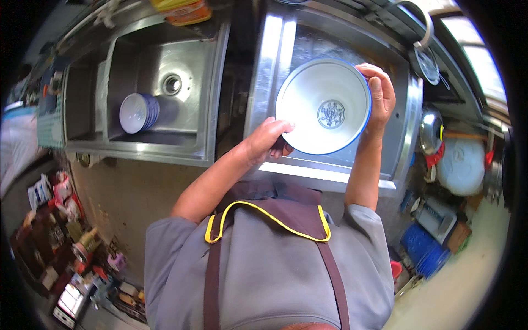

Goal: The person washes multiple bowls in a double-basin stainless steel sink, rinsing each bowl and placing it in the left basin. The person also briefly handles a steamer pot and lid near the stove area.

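Note:
Between my hands a large white bowl (305, 95) with a blue rim is tilted so its inside faces me. A dark floral medallion marks its bottom. My left hand (270, 138) grips the lower left edge, thumb over the rim and fingers partly hidden beneath. At the upper right, my right hand (379, 93) pinches the rim; some of its fingers are behind the bowl. Beneath the bowl lies a stainless steel basin (379, 161). Left of it, a stack of smaller blue-and-white bowls (138, 113) lies on its side in a steel sink (200, 103).
A round drain (172, 84) sits in the left sink's floor. A dark gap separates the two steel units. A yellow-orange package (185, 11) stands behind the left sink. Metal strainers (427, 64) hang at the right, above a metal lid (431, 130). Blue containers (425, 249) stand lower right.

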